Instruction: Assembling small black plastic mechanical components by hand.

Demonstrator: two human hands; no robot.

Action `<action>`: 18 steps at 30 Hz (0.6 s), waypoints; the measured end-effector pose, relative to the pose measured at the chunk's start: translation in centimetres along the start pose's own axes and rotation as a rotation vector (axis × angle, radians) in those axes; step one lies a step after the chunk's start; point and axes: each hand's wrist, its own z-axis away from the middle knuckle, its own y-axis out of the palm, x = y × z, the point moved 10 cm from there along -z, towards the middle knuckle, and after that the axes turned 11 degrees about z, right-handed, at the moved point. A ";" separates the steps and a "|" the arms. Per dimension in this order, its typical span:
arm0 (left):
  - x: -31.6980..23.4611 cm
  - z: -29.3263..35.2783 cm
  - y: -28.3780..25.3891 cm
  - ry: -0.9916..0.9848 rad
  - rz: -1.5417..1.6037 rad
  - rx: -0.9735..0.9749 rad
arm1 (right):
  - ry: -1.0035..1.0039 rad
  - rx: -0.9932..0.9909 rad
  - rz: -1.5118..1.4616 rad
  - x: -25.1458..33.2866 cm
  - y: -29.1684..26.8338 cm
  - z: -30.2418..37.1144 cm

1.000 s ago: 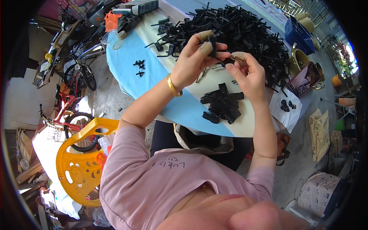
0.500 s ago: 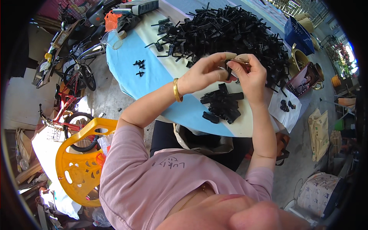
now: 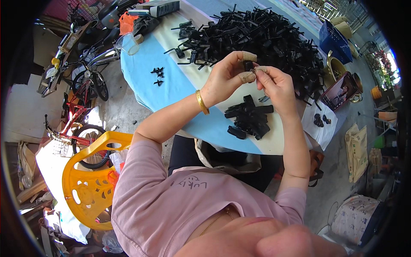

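Note:
Over the table, in front of the large heap of black strap-like pieces, both my hands work close together. My left hand has beige covers on thumb and forefinger and pinches a small black piece between them. My right hand, its forefinger covered too, is closed with its fingertips against that piece; whatever else it holds is mostly hidden, though a small greyish-blue end shows below it. Nearer me lies a smaller pile of black pieces. Several tiny black bits sit at the left.
The table's striped cloth is blue and cream. A phone leans on a brass-coloured pot, beside a blue basket and white paper with black bits. A clear cup stands far left; a yellow chair is left of me.
My left hand's fingers have parted around the black piece, which now shows. My right hand has turned slightly and moved down, and the greyish-blue end has come into sight.

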 end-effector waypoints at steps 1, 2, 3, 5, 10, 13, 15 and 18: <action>0.1 0.0 0.0 0.001 -0.001 -0.001 | 0.009 0.004 -0.003 0.0 0.1 0.0; 0.1 0.0 -0.2 0.008 0.012 -0.006 | 0.018 0.008 -0.005 -0.1 0.3 0.0; 0.2 0.1 -0.3 0.014 0.024 -0.012 | 0.018 0.009 -0.006 -0.2 0.4 0.0; 0.0 0.4 -0.5 0.065 -0.095 -0.030 | 0.010 -0.013 0.040 -0.7 0.6 0.1; -1.8 0.8 -0.4 0.176 -0.308 -0.054 | 0.020 0.009 0.080 -0.4 0.4 0.0; -2.2 -0.1 0.9 0.091 -0.519 0.098 | -0.022 0.085 0.094 -0.3 -0.9 -0.5; -0.9 0.2 1.5 -0.117 -0.315 0.235 | -0.006 0.029 -0.014 -0.9 -2.7 -0.6; -0.2 0.0 0.4 -0.123 -0.421 0.284 | 0.049 -0.030 0.000 -1.1 -3.1 -0.9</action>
